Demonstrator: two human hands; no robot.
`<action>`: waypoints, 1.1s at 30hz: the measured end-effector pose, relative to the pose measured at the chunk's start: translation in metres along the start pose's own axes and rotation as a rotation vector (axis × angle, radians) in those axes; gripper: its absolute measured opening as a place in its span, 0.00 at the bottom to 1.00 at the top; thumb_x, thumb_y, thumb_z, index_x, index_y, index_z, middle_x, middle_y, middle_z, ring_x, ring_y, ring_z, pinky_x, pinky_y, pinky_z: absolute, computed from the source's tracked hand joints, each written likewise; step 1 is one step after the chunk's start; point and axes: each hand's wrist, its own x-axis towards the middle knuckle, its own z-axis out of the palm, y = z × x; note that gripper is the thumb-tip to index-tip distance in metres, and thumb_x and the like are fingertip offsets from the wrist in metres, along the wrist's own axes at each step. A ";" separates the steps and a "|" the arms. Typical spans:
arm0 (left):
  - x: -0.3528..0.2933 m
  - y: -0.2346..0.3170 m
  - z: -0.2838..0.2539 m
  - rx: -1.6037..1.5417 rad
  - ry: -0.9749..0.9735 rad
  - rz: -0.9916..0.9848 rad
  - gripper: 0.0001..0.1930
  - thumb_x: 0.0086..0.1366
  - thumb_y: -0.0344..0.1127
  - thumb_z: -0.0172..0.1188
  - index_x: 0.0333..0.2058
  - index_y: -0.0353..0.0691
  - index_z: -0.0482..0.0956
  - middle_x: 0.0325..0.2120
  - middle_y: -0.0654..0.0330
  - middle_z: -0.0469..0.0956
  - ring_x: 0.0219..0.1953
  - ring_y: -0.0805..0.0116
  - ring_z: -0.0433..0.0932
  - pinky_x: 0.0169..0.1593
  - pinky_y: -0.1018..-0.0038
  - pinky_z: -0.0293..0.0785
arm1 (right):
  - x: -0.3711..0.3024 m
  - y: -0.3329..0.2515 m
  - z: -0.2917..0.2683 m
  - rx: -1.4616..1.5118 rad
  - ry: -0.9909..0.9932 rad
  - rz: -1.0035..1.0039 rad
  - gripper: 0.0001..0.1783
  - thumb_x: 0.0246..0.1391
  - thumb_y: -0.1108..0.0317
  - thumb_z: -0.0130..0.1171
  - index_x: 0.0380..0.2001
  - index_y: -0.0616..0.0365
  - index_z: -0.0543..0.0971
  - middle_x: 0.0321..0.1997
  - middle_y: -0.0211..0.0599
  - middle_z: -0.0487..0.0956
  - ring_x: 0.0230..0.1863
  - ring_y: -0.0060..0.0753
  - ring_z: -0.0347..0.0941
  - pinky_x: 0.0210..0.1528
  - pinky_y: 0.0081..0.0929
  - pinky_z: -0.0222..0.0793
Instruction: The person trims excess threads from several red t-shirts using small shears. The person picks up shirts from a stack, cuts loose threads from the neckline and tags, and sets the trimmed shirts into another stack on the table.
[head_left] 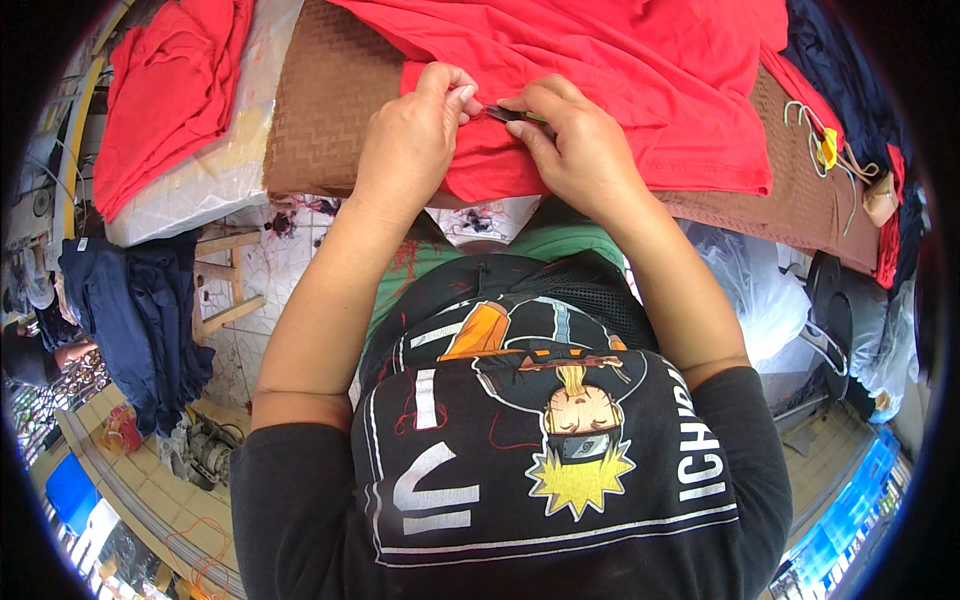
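A red garment (600, 70) lies spread over the brown woven-pattern surface in front of me. My left hand (425, 125) is raised over its near left part, with thumb and fingers pinched on what looks like a fine red thread. My right hand (575, 135) is closed around small dark thread snips (506, 113). The blades point left and nearly reach the left fingertips. Both hands are close together above the red cloth. Whether the blades are apart or together is too small to tell.
Folded red cloth (170, 95) lies on a plastic-wrapped surface at left. Dark blue garments (135, 320) hang below it. Yellow and pale cords (828, 150) rest at right, beside more dark cloth (850, 60). Clear plastic bags (745, 285) stand below the table's right side.
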 end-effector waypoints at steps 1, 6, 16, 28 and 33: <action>0.000 0.002 -0.005 0.055 -0.025 -0.009 0.08 0.67 0.36 0.53 0.35 0.37 0.75 0.29 0.54 0.82 0.34 0.59 0.82 0.38 0.66 0.75 | 0.001 -0.001 0.001 -0.011 -0.002 -0.015 0.09 0.53 0.68 0.57 0.37 0.55 0.79 0.40 0.39 0.77 0.39 0.49 0.75 0.40 0.41 0.72; -0.001 0.038 -0.114 0.338 -0.580 0.197 0.12 0.65 0.38 0.55 0.29 0.35 0.82 0.40 0.52 0.79 0.44 0.54 0.77 0.50 0.67 0.69 | 0.007 0.003 -0.022 -0.094 0.074 -0.048 0.09 0.52 0.69 0.57 0.37 0.56 0.78 0.39 0.40 0.77 0.40 0.49 0.75 0.39 0.41 0.72; -0.007 0.015 -0.023 0.613 -0.080 0.162 0.18 0.59 0.38 0.62 0.46 0.37 0.78 0.44 0.49 0.78 0.46 0.53 0.77 0.50 0.68 0.72 | 0.000 0.011 -0.066 -0.118 0.219 -0.167 0.25 0.42 0.61 0.72 0.44 0.56 0.78 0.40 0.35 0.76 0.36 0.31 0.73 0.38 0.27 0.70; -0.008 0.021 -0.080 -1.009 0.241 -0.233 0.13 0.71 0.37 0.48 0.48 0.36 0.71 0.45 0.59 0.77 0.44 0.71 0.77 0.48 0.75 0.73 | -0.011 0.030 -0.172 0.298 -0.373 0.274 0.12 0.56 0.68 0.59 0.43 0.58 0.74 0.33 0.23 0.71 0.29 0.15 0.67 0.33 0.16 0.66; -0.029 0.033 -0.107 -1.241 -0.188 -0.200 0.14 0.72 0.37 0.46 0.48 0.33 0.69 0.45 0.58 0.76 0.46 0.73 0.76 0.50 0.75 0.72 | -0.044 0.034 -0.191 0.648 0.139 -0.018 0.13 0.52 0.63 0.64 0.37 0.57 0.74 0.27 0.18 0.70 0.27 0.10 0.62 0.30 0.11 0.58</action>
